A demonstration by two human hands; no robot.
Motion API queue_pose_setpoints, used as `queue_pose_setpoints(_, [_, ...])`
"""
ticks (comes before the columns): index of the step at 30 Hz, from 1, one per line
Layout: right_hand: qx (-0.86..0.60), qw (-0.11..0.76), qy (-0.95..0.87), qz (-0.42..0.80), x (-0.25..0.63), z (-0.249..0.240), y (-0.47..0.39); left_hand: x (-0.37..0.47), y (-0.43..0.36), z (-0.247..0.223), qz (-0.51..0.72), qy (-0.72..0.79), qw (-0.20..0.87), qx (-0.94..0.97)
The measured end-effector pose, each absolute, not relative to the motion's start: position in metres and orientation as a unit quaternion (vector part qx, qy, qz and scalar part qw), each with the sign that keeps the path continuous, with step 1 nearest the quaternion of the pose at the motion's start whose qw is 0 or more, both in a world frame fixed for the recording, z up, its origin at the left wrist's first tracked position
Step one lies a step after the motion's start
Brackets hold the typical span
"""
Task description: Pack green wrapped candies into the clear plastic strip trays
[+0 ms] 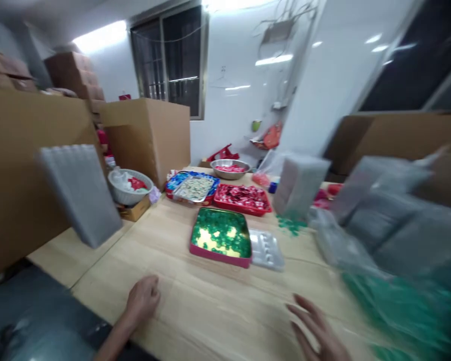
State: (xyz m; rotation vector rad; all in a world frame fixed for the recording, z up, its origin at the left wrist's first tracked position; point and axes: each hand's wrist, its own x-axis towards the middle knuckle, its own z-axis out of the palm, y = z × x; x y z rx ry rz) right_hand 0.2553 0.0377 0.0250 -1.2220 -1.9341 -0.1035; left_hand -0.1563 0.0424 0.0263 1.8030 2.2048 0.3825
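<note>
My left hand [143, 299] is closed over the pale wooden table [195, 301] near its front edge; no object shows in it. At the lower right, my right hand [317, 331] has its fingers apart and holds nothing. Beyond both hands sits a pink-rimmed tin [220, 258] with small green pieces on its golden bottom. A clear plastic tray [268, 249] lies against the tin's right side. Behind them stand a red tray [242, 199] of red and white pieces and a metal tray [194, 189] of pale pieces.
A stack of clear trays [82, 193] stands at the left, near a white basket [130, 188]. A steel bowl [230, 169] is at the back. Plastic-wrapped stacks [398, 220] and green bags [402, 311] fill the right. Large cardboard boxes [169, 135] stand behind.
</note>
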Motion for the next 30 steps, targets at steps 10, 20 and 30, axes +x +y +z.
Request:
queue_pose_setpoints(10, [-0.449,0.364,-0.789,0.208,0.176,0.058,0.146,-0.012,0.035,0.006,0.085,0.708,0.261,0.651])
queue_pose_setpoints(20, [-0.533,0.135,-0.819,0.165,0.125,0.032,0.250,-0.014,0.062,0.015,0.219,0.666,0.280,0.656])
queue_pose_setpoints(30, [-0.588,0.182,-0.766,0.185,0.134,0.033,0.298,-0.039,0.225,0.056,0.268,0.645,0.195,0.689])
